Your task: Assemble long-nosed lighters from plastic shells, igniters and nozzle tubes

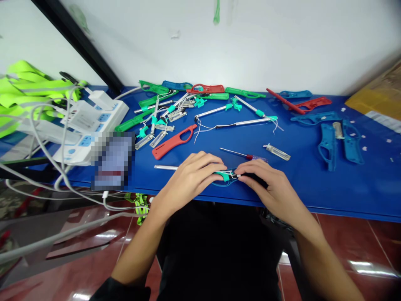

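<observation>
At the table's front edge, my left hand (pixel 196 177) is closed on a lighter assembly with a blue shell half (pixel 224 183), a teal trigger (pixel 224 176) and white wires. A metal tube (pixel 166 167) sticks out to the left from under that hand. My right hand (pixel 266 179) pinches the assembly's right end at a small black and white part (pixel 235 176). Just beyond my hands lies a screwdriver (pixel 241 155) with a red and clear handle. A clear fuel tank (pixel 277 152) rests to its right.
Behind are metal tubes (pixel 213 111) with wires, green shells (pixel 246 92) and a red shell (pixel 175 142). Blue shells (pixel 328 144) lie right. A power strip (pixel 94 129), white cables and a blurred phone (pixel 114 161) are left. A yellow-taped box (pixel 376 94) stands back right.
</observation>
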{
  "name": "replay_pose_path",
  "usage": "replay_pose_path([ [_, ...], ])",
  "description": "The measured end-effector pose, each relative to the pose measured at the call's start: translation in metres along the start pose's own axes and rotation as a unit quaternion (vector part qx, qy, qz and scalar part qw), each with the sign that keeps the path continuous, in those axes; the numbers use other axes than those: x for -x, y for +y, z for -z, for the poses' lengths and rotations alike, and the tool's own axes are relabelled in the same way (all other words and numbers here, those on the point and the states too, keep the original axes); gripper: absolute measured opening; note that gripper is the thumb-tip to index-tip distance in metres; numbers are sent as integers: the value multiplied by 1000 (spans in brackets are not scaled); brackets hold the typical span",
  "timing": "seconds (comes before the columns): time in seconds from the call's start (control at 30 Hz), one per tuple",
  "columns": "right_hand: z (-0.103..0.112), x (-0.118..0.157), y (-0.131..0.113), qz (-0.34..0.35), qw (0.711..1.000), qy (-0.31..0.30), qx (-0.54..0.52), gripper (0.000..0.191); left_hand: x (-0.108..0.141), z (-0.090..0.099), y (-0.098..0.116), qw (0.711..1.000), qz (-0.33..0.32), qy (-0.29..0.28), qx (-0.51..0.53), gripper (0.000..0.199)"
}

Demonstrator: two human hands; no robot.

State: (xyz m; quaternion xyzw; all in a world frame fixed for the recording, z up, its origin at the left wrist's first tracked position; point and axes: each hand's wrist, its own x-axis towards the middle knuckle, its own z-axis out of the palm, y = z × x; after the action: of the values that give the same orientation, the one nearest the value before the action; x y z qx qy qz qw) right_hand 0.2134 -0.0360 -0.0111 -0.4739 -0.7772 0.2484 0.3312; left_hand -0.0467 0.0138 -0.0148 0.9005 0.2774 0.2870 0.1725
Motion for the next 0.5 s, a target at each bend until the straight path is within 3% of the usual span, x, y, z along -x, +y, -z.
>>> replay_pose_path([
  [0.17, 0, 0, 1, -5, 1000, 4, -3, 12, 0, 1, 2, 999, -31, 28, -7, 18],
  [0.5, -1, 0, 3, 9, 1000, 9, -7, 10, 2, 0, 2, 998, -53, 32, -3, 17],
])
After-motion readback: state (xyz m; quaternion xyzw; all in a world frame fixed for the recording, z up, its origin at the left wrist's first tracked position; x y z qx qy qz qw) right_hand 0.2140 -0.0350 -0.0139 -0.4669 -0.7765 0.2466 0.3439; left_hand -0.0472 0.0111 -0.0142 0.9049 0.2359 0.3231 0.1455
